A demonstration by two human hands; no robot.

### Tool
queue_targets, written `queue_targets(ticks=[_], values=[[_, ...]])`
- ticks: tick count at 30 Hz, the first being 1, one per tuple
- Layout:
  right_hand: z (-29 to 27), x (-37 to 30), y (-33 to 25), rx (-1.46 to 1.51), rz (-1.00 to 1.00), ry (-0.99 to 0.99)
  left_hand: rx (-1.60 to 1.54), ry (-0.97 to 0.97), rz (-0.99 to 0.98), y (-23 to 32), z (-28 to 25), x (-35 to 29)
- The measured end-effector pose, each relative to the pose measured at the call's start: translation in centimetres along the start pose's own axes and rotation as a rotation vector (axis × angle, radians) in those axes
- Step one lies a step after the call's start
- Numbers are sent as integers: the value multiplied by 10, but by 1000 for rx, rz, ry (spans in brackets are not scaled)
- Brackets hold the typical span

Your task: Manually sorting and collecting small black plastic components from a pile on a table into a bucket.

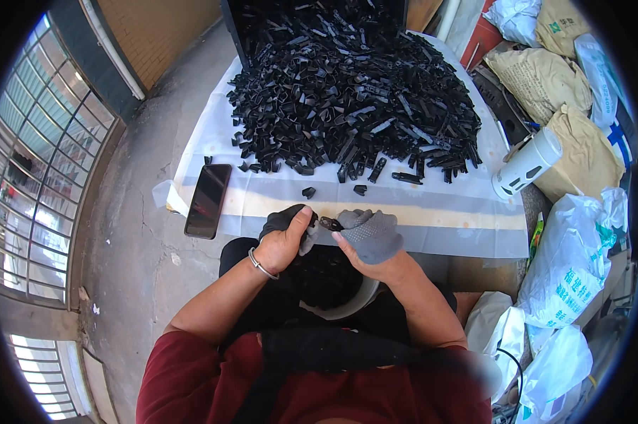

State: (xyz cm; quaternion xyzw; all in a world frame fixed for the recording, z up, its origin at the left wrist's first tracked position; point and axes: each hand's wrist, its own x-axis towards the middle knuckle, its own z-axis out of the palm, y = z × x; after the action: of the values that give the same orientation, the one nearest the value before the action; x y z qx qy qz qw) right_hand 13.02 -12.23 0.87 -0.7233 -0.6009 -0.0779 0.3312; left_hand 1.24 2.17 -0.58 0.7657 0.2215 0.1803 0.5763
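The two hands were close together, a narrow gap between them, with a small dark piece (330,223) in that gap. The right hand (370,237), in a grey dotted glove that left the thumb bare, pinched the piece at its fingertips. The left hand (288,232), in a dark and grey glove with its thumb also bare, was curled with the thumb uppermost; whether it gripped anything could not be told. A pale bangle (264,263) circled the left wrist.

Just below the hands, between the person's legs, a pale bucket (347,309) held more dark pieces. Just beyond the hands, two loose black pieces (308,192) lay apart on the pale table cover (467,220), and farther out spread a large heap of black pieces (347,99). Left of the left hand lay a dark phone (208,201). To the right of the right hand, well apart, were a tilted white cylinder (527,164) and, beyond the table's edge, several stuffed sacks (570,254).
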Motion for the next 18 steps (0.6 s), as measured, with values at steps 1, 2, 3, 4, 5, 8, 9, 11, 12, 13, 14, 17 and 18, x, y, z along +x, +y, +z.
queue_targets(ticks=[1,2,3,4,5,8,9,11,12,13,14,17,18], values=[[0,0,-2,1,-3,0,-63,22,17,-3,1,0],[1,0,-4,-21,-1,4,-64,21,16,-3,2,0],[1,0,-6,-43,0,8,-30,15,44,-1,2,0],[1,1,-7,-44,2,7,4,9,71,1,1,0],[1,1,-7,-88,3,-30,3,8,70,4,1,0],[-1,2,-15,-240,23,-152,145,-60,141,9,2,-3],[-1,2,-20,-348,40,-235,204,-45,254,2,7,-5],[23,-10,-11,-240,1,-127,317,-22,321,10,13,-9],[30,-11,-7,-131,-43,-18,317,-27,326,12,13,-10],[29,-10,-5,-135,-39,-14,332,-31,320,12,11,-10],[26,-10,-6,13,-23,-48,346,-31,308,12,9,-13],[2,-3,-6,37,44,-197,503,-184,226,11,-4,-5],[-5,-1,-1,-87,91,-308,626,-270,195,9,-10,-2]])
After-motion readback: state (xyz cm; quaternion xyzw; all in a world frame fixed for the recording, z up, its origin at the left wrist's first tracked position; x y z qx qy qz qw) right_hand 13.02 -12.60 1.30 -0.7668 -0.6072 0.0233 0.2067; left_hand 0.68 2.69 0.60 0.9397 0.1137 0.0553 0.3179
